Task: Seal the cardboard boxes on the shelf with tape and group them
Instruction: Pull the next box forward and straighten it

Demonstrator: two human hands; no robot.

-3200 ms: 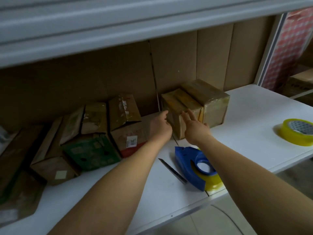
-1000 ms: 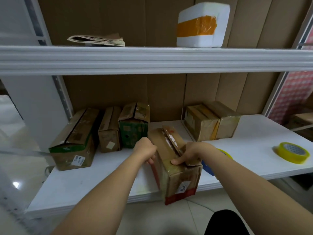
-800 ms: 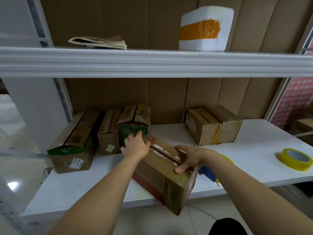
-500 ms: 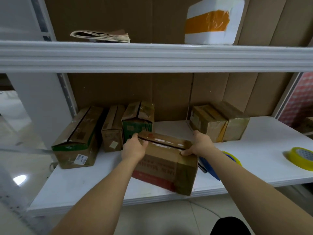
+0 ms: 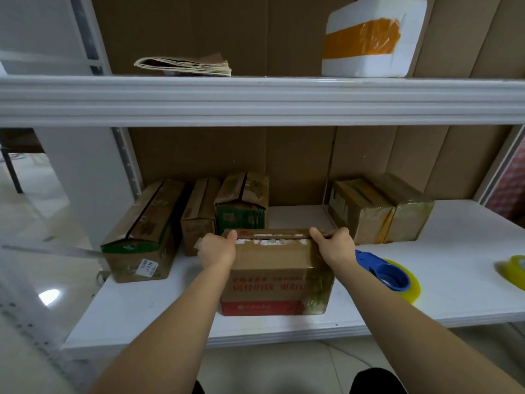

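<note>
A brown cardboard box with red print (image 5: pixel 277 277) stands on the white lower shelf (image 5: pixel 147 305), its long side facing me and its top flaps closed. My left hand (image 5: pixel 217 250) grips its top left corner. My right hand (image 5: pixel 333 245) grips the top right corner, fingers curled over the edge. Two boxes wrapped in tape (image 5: pixel 380 209) sit together at the back right. Three more boxes (image 5: pixel 196 214) stand at the back left. A blue tape dispenser with yellowish tape (image 5: pixel 389 273) lies just right of my right wrist.
A loose roll of yellow tape (image 5: pixel 514 270) lies at the shelf's right edge. On the upper shelf (image 5: pixel 255 98) lie folded brown paper (image 5: pixel 184 65) and a white foam box with orange tape (image 5: pixel 372 38). Glossy floor shows at left and below.
I took the red-printed box from the back left group, pulled it forward and turned it. It now rests squarely on the shelf, long side toward me, with a hand at each top corner.
</note>
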